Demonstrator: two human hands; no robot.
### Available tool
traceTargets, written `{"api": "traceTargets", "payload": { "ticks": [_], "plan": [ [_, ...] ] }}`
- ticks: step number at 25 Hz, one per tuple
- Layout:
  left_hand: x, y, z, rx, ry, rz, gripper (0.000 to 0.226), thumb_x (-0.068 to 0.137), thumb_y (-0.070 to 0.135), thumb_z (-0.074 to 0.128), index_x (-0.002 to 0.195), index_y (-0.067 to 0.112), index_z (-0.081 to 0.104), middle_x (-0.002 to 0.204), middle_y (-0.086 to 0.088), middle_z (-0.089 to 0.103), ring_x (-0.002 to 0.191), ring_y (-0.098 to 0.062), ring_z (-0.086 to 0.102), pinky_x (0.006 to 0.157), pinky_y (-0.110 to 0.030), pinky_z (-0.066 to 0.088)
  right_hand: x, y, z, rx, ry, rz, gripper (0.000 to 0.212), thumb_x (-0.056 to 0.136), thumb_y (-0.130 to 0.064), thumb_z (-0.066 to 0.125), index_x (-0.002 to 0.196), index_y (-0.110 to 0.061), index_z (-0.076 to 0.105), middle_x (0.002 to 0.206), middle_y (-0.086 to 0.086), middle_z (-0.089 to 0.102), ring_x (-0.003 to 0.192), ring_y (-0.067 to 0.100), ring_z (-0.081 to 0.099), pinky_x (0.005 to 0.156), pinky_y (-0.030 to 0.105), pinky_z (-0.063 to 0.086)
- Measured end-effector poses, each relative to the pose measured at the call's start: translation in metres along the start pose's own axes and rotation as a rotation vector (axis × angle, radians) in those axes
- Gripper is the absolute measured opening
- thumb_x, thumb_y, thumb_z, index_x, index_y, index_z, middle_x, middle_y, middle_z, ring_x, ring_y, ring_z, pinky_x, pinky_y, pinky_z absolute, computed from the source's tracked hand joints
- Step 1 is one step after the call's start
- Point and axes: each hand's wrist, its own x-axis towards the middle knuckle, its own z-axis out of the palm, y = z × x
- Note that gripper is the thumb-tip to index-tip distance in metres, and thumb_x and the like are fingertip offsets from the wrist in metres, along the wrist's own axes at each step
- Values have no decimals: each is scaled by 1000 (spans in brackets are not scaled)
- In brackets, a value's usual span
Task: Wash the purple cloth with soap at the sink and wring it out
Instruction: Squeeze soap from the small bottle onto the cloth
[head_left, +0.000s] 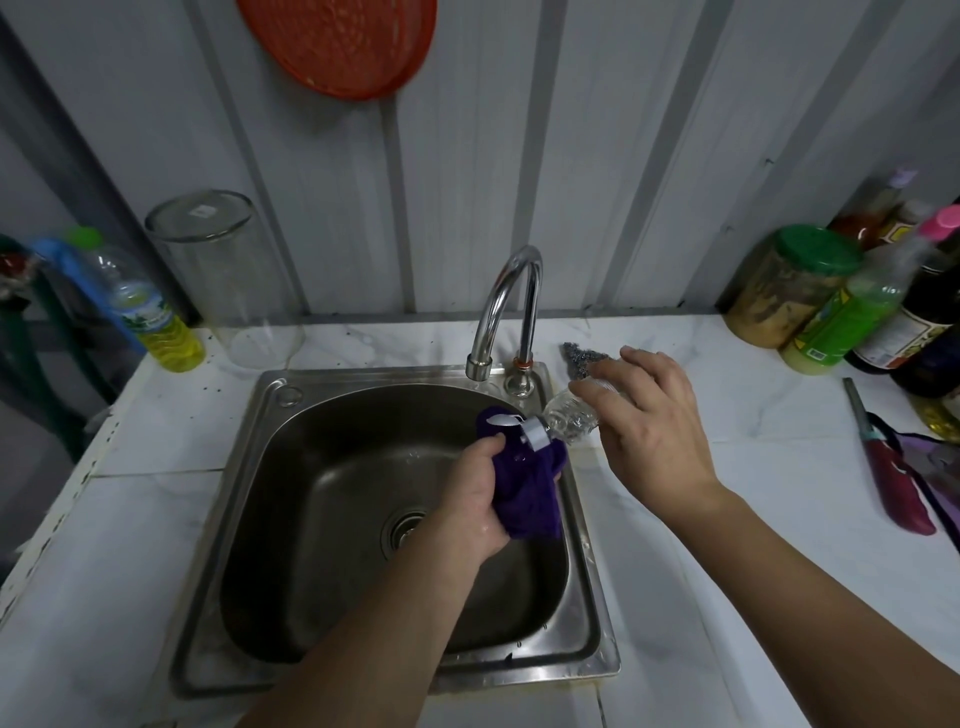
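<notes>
My left hand grips the bunched purple cloth over the right side of the steel sink. My right hand holds a small clear soap bottle tipped on its side, its grey flip cap open and pointing at the top of the cloth. The bottle's nozzle sits right above the cloth. The chrome faucet arches above them; no water stream is visible.
A steel scourer lies behind my right hand. Jars and sauce bottles crowd the back right corner. A red-handled knife lies at the right. A yellow liquid bottle and an upturned glass jar stand back left.
</notes>
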Motion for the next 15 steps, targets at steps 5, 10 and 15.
{"api": "traceTargets", "payload": {
  "ticks": [5, 10, 15],
  "plan": [
    [5, 1, -6, 105, -65, 34, 45, 87, 41, 71, 121, 11, 68, 109, -16, 79, 91, -30, 77, 75, -40, 58, -11, -2, 8, 248, -101, 233, 41, 80, 2, 73, 121, -8, 69, 121, 13, 65, 115, 37, 57, 99, 49, 47],
    [5, -1, -11, 150, -100, 128, 63, 59, 25, 89, 116, 8, 71, 96, -13, 81, 75, -21, 78, 54, -31, 60, -59, 5, 24, 455, -90, 680, 41, 84, -6, 76, 123, -8, 63, 117, 14, 65, 107, 30, 61, 87, 28, 42],
    [8, 1, -25, 255, 11, 221, 44, 70, 29, 85, 109, 15, 71, 88, -8, 82, 79, -24, 78, 56, -32, 59, -114, 38, 34, 434, -192, 1178, 32, 88, -23, 72, 111, -5, 60, 102, 20, 71, 96, 41, 67, 76, 40, 49]
  ]
}}
